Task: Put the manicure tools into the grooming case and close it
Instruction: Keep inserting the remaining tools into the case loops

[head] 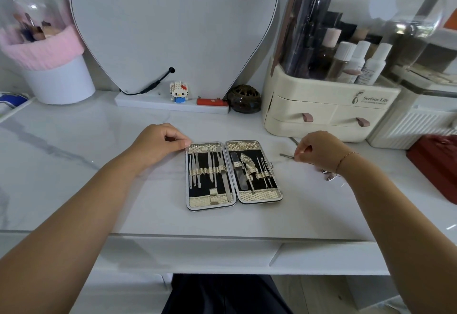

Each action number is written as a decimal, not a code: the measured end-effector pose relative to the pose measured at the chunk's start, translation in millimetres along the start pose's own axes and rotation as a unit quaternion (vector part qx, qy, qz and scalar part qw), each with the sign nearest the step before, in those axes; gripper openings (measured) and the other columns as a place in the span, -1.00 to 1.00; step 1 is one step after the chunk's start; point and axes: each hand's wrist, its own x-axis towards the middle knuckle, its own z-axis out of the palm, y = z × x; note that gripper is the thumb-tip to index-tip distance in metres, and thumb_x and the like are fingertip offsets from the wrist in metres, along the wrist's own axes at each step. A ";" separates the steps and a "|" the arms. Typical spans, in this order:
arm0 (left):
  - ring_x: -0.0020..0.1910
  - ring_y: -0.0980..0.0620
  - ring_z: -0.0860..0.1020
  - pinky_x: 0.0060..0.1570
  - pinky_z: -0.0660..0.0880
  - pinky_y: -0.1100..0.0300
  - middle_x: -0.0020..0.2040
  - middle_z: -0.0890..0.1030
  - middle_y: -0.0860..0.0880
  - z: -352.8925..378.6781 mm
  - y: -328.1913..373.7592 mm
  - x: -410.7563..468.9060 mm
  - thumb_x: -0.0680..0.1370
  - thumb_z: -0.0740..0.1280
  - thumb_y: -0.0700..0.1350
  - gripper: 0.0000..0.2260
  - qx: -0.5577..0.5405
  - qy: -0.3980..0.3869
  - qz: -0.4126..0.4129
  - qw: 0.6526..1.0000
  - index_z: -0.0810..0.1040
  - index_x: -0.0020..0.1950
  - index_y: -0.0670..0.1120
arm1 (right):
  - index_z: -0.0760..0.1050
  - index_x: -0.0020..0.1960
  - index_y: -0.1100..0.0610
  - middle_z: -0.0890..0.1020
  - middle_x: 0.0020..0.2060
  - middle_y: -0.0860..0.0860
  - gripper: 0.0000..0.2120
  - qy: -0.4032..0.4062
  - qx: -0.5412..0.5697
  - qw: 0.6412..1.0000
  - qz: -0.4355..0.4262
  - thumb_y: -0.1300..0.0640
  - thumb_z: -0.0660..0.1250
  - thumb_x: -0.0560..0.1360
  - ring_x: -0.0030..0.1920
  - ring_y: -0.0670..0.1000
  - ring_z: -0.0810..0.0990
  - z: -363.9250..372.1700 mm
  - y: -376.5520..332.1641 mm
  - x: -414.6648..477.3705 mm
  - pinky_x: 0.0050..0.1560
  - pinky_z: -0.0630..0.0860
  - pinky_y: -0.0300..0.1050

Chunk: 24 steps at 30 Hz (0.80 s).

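The grooming case (258, 196) lies wide open and flat on the white marble table, gold-trimmed with black lining. Several steel tools sit under the elastic loops in both halves. My left hand (160, 144) rests at the case's upper left corner, thumb and curled fingers touching its rim. To the right of the case, my right hand (317, 150) pinches a thin steel manicure tool (285, 156) whose tip points left toward the case. More loose metal tools (330, 175) lie on the table partly hidden under my right wrist.
A cream cosmetics organiser (321, 111) with a clear dome stands behind my right hand. A red box (435, 165) sits at the far right. A heart-shaped mirror (173, 29), small figurine (178, 92), brown jar (244, 99) and pink-trimmed brush holder (47, 49) line the back.
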 end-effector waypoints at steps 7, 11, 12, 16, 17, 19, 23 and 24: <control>-0.20 0.25 0.52 -0.15 0.36 0.51 -0.11 0.61 -0.01 0.0 0.2 -0.5 0.42 0.47 -0.19 -0.93 0.003 0.000 -0.003 1.000 0.68 -0.22 -0.02 | 0.44 -0.35 -0.18 0.56 -0.12 0.08 -0.79 -0.026 -0.021 0.999 0.013 0.01 0.34 0.43 0.13 0.09 0.35 0.7 -0.9 -1.5 0.07 0.52 0.06; -0.16 0.18 0.54 -0.09 0.37 0.40 -0.09 0.62 -0.04 0.0 0.0 -0.7 0.42 0.47 -0.19 -0.93 0.004 0.001 0.000 1.000 0.68 -0.22 -0.03 | 0.43 -0.37 -0.20 0.54 -0.18 0.03 -0.77 -0.025 -0.022 0.999 0.006 0.01 0.35 0.42 0.14 0.12 0.34 2.0 0.0 -2.4 0.02 0.55 0.10; -0.15 0.15 0.54 -0.08 0.37 0.37 -0.09 0.62 -0.05 0.0 0.1 -0.7 0.42 0.47 -0.19 -0.94 0.004 0.001 -0.001 1.000 0.68 -0.21 -0.03 | 0.43 -0.36 -0.20 0.54 -0.19 0.00 -0.78 -0.026 -0.022 0.999 0.005 0.02 0.35 0.43 0.14 0.11 0.32 1.7 -0.1 -2.9 0.02 0.55 0.10; -0.14 0.16 0.53 -0.09 0.36 0.41 -0.08 0.61 -0.04 0.1 0.4 -0.1 0.42 0.47 -0.18 -0.96 0.013 -0.002 0.001 1.000 0.68 -0.18 -0.05 | 0.45 -0.28 -0.14 0.46 -0.28 -0.16 -0.83 -0.016 -0.025 0.999 -0.012 0.07 0.34 0.45 0.15 0.11 0.34 0.4 -1.9 -4.3 0.07 0.51 0.03; -0.15 0.17 0.53 -0.09 0.36 0.41 -0.08 0.61 -0.04 0.1 0.3 0.0 0.42 0.47 -0.18 -0.96 0.013 -0.001 0.000 1.000 0.69 -0.17 -0.06 | 0.45 -0.30 -0.14 0.46 -0.28 -0.17 -0.81 -0.011 -0.019 1.000 -0.017 0.08 0.35 0.45 0.15 0.11 0.35 0.3 -2.3 -4.8 0.06 0.52 0.01; -0.14 0.15 0.53 -0.09 0.37 0.39 -0.07 0.61 -0.06 0.1 0.1 -0.1 0.42 0.47 -0.19 -0.97 0.011 0.000 0.001 1.000 0.68 -0.17 -0.07 | 0.45 -0.29 -0.13 0.47 -0.28 -0.17 -0.81 -0.010 -0.012 1.000 -0.020 0.09 0.35 0.45 0.14 0.10 0.36 0.5 -3.0 -5.9 0.02 0.54 0.02; -0.16 0.19 0.53 -0.09 0.38 0.41 -0.08 0.61 -0.04 -0.2 -0.8 0.2 0.42 0.47 -0.18 -0.95 0.018 0.001 0.006 1.000 0.68 -0.20 -0.04 | 0.49 -0.23 -0.09 0.49 -0.29 -0.17 -0.86 -0.016 -0.022 0.999 -0.023 0.11 0.32 0.47 0.13 0.08 0.30 2.0 -3.1 -5.0 -0.06 0.58 0.05; -0.19 0.24 0.53 -0.12 0.38 0.46 -0.09 0.61 -0.03 -0.3 -1.1 0.6 0.42 0.47 -0.18 -0.93 0.020 0.001 0.008 1.000 0.67 -0.21 -0.02 | 0.52 -0.19 -0.04 0.48 -0.31 -0.16 -0.90 -0.016 -0.023 0.999 -0.028 0.12 0.31 0.48 0.11 0.06 0.29 1.5 -4.1 -5.1 -0.04 0.53 -0.02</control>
